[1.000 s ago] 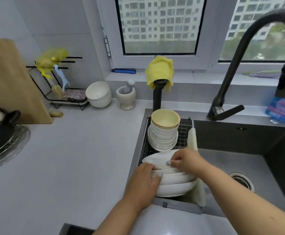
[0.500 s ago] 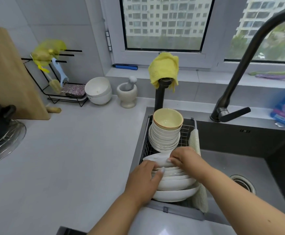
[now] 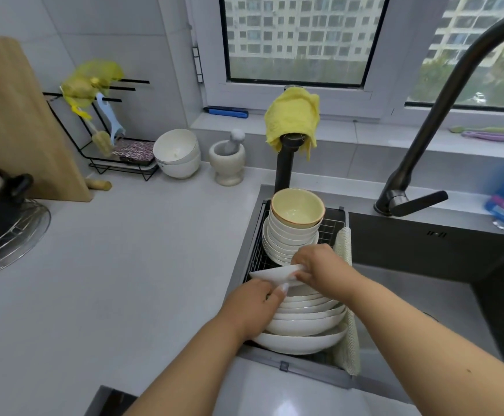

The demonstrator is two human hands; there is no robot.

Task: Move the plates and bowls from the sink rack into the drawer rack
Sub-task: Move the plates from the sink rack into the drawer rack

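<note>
Two hands (image 3: 286, 283) crowd stacked plates (image 3: 304, 322).

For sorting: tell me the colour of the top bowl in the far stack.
Pale yellow bowl, head view.

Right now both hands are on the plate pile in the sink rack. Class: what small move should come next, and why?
Probably lift the top plate clear. It already tilts up off the plate stack, with the right hand pinching its far edge and the left hand at its near edge. Raising it straight up should avoid knocking the bowl stack just behind in the sink rack.
</note>
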